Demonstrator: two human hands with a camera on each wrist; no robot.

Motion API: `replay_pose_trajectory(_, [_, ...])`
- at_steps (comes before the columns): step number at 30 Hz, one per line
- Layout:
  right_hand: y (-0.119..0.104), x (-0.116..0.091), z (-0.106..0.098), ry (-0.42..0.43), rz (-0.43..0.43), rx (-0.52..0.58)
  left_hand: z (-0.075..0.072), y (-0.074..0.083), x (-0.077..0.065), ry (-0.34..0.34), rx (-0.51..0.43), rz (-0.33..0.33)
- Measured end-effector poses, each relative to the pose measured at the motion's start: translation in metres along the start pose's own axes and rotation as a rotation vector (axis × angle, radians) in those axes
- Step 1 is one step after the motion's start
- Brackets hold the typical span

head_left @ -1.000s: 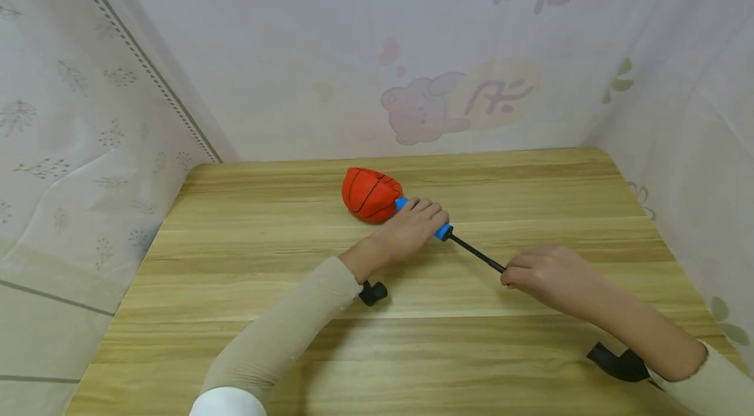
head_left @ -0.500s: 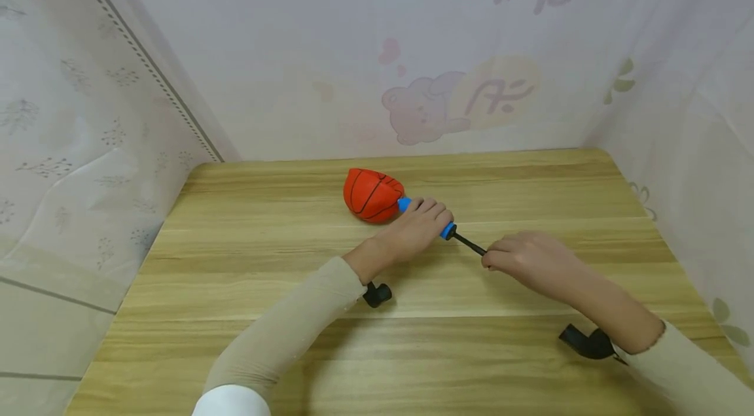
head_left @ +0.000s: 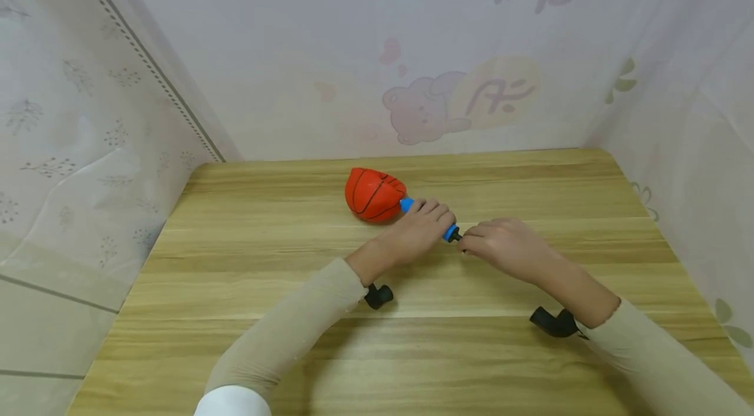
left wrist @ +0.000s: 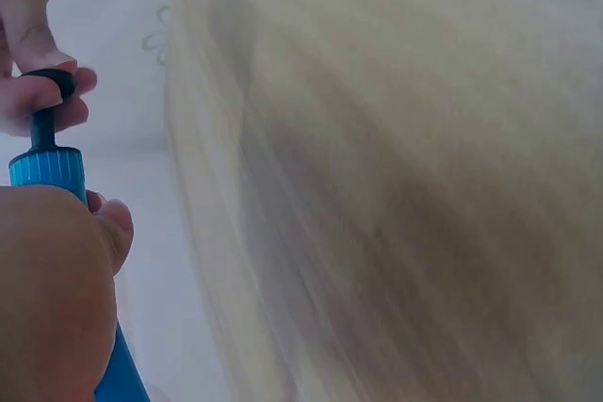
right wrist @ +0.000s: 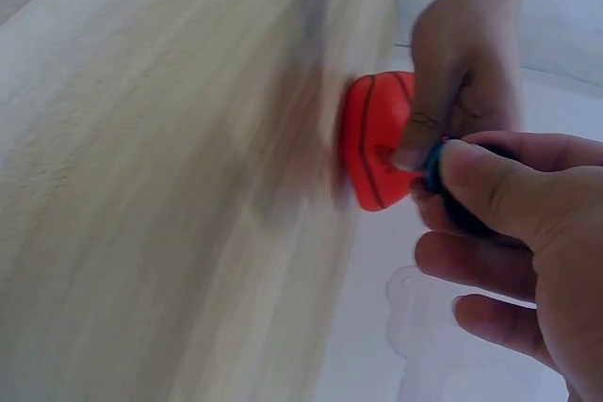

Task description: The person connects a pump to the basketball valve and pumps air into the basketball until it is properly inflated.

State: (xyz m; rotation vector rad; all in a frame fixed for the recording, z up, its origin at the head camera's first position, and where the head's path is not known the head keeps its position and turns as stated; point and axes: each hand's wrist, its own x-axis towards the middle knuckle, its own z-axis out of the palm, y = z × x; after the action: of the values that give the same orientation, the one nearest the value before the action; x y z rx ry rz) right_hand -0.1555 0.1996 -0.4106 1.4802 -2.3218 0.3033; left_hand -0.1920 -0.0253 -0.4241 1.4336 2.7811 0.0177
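A partly deflated red ball (head_left: 372, 196) with black basketball lines lies near the back of the table. The tip end of a blue hand pump (head_left: 408, 205) meets its right side. Wrapped round the pump barrel is my left hand (head_left: 415, 231), which hides most of it. My right hand (head_left: 503, 244) pinches the black handle (left wrist: 64, 84) at the pump's other end between thumb and fingers. Only a short length of black rod (left wrist: 42, 129) shows between handle and barrel cap in the left wrist view. Behind both hands, the dented ball also shows in the right wrist view.
The wood-grain table (head_left: 235, 259) has its back edge against a pale printed cloth (head_left: 294, 76), with more cloth at both sides. Black wrist-worn pieces (head_left: 554, 322) stick out beneath both forearms, close over the table.
My right hand has moved left and away from me, pushing the pump's rod into the barrel. The left hand and ball have shifted only slightly right.
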Motion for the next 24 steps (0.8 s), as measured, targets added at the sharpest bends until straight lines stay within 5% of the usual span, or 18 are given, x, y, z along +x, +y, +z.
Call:
replay_pose_trajectory(10, [-0.007,-0.019,-0.018,-0.001,-0.023,-0.009,-0.002,-0.003,-0.001,0.033,0.023,0.018])
replay_pose_trajectory(24, [-0.013,-0.05,-0.058,0.028,0.057,0.086,-0.005,-0.007,0.0,0.05,-0.039,-0.001])
